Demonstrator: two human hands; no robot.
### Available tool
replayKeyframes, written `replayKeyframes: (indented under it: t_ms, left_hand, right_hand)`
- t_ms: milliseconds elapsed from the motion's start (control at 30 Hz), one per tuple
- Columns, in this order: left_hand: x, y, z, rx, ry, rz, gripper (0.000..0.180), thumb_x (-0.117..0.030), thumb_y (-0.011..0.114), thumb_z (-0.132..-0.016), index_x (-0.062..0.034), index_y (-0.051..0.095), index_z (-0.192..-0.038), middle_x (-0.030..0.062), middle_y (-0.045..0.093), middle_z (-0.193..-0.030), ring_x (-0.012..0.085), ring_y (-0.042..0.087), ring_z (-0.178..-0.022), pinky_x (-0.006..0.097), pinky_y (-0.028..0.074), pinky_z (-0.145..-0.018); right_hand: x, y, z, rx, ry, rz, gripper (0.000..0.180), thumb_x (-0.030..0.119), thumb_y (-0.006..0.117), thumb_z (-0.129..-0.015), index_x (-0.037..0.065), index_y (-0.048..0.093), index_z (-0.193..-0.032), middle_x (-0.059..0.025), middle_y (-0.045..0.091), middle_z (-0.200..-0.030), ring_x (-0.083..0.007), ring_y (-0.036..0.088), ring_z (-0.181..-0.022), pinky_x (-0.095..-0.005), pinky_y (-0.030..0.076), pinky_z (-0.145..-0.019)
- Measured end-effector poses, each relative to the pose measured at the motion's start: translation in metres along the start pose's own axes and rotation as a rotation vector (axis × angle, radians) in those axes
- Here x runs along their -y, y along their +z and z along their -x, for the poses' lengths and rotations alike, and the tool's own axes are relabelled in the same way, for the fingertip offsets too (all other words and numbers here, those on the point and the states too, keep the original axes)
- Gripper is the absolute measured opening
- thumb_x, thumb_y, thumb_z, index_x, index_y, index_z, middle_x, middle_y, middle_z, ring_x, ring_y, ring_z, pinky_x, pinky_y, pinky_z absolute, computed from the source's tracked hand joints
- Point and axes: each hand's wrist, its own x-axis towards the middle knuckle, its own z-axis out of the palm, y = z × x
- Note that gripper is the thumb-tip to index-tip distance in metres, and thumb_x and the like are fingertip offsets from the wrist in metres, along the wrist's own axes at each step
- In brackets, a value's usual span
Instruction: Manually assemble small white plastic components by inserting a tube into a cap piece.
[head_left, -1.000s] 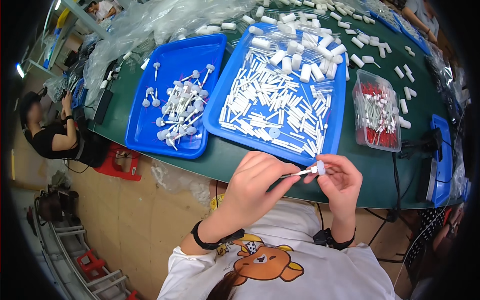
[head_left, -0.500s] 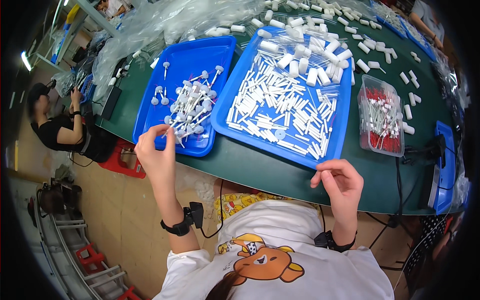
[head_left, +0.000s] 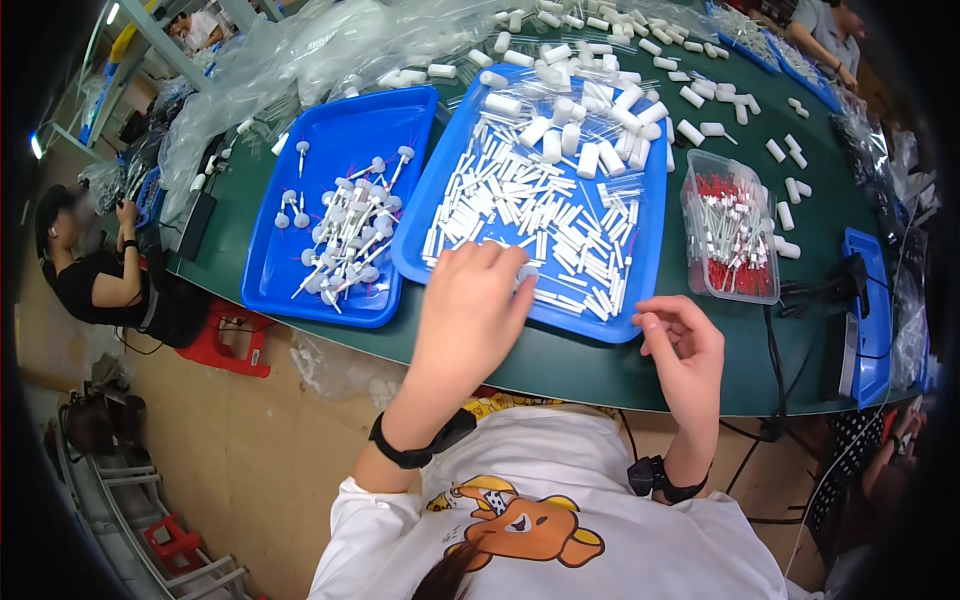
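Note:
My left hand (head_left: 475,305) reaches over the near edge of the middle blue tray (head_left: 655,225), back of the hand up. Its thumb and forefinger are apart beside a small grey disc (head_left: 529,272); its other fingertips are hidden. Loose white sticks (head_left: 585,245) lie all about in this tray. At the tray's near right corner, my right hand (head_left: 686,350) is loosely curled, with nothing visible between its fingers. The left blue tray (head_left: 350,112) holds a heap of white sticks with grey round heads (head_left: 350,225).
White cylinders (head_left: 611,158) fill the middle tray's far end and are scattered over the green table (head_left: 835,205). A clear box (head_left: 735,285) of red-and-white wired pieces stands right, near black cables (head_left: 775,375). Clear plastic bags (head_left: 340,45) lie behind. A person (head_left: 100,270) sits left.
My left hand has moved right, from the left tray to the middle tray. My right hand stays by the corner, its fingers slightly shifted. The whole view has shifted a little.

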Motion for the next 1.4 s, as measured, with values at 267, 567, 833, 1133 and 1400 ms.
replayKeyframes:
  t_ms: [267,567,833,1133,1400]
  left_hand:
    - [-0.009,0.014,-0.019,0.197,-0.156,0.017,0.018,-0.005,0.064,-0.075,0.0026,0.056,-0.089,0.0201,0.055,-0.084,0.0374,0.057,-0.079,0.043,0.047,-0.07]
    - [-0.001,0.009,-0.015,0.111,-0.186,0.233,0.023,-0.001,0.068,-0.071,-0.0006,0.058,-0.092,0.0115,0.057,-0.085,0.0229,0.059,-0.073,0.032,0.049,-0.067]
    - [-0.005,-0.006,-0.006,0.021,-0.213,0.464,0.024,0.0,0.071,-0.07,-0.0026,0.06,-0.091,0.0057,0.059,-0.091,0.0149,0.059,-0.072,0.026,0.047,-0.064]
    - [-0.01,-0.022,0.015,0.0,-0.197,0.643,0.023,0.003,0.07,-0.072,0.0,0.06,-0.092,0.0073,0.059,-0.094,0.0126,0.059,-0.077,0.024,0.047,-0.072]
    - [-0.015,-0.032,0.027,-0.005,-0.38,1.274,0.025,0.006,0.061,-0.083,0.0059,0.054,-0.107,0.0116,0.059,-0.106,0.0196,0.063,-0.097,0.028,0.05,-0.083]
  right_hand:
    - [0.016,0.009,-0.03,-0.044,-0.244,0.593,0.014,-0.001,0.062,-0.078,-0.001,0.061,-0.092,-0.0078,0.057,-0.082,-0.0191,0.054,-0.059,-0.0311,0.042,-0.057]
    - [0.006,0.034,-0.044,-0.177,-0.159,1.004,0.017,0.005,0.069,-0.071,-0.001,0.065,-0.086,-0.0126,0.046,-0.092,-0.0282,0.054,-0.087,-0.038,0.049,-0.067]
    - [-0.001,0.036,-0.047,-0.25,-0.233,0.985,0.011,0.003,0.069,-0.07,-0.001,0.068,-0.081,-0.01,0.046,-0.089,-0.0256,0.051,-0.087,-0.0362,0.048,-0.068]
    - [-0.001,0.033,-0.046,-0.32,-0.392,0.867,0.012,0.001,0.065,-0.077,-0.001,0.062,-0.088,-0.0098,0.052,-0.094,-0.023,0.054,-0.087,-0.0339,0.048,-0.066]
    - [0.032,0.029,-0.006,0.146,-0.299,-0.044,0.013,-0.005,0.058,-0.082,-0.001,0.06,-0.094,-0.01,0.065,-0.083,-0.0159,0.062,-0.069,-0.0252,0.047,-0.065]
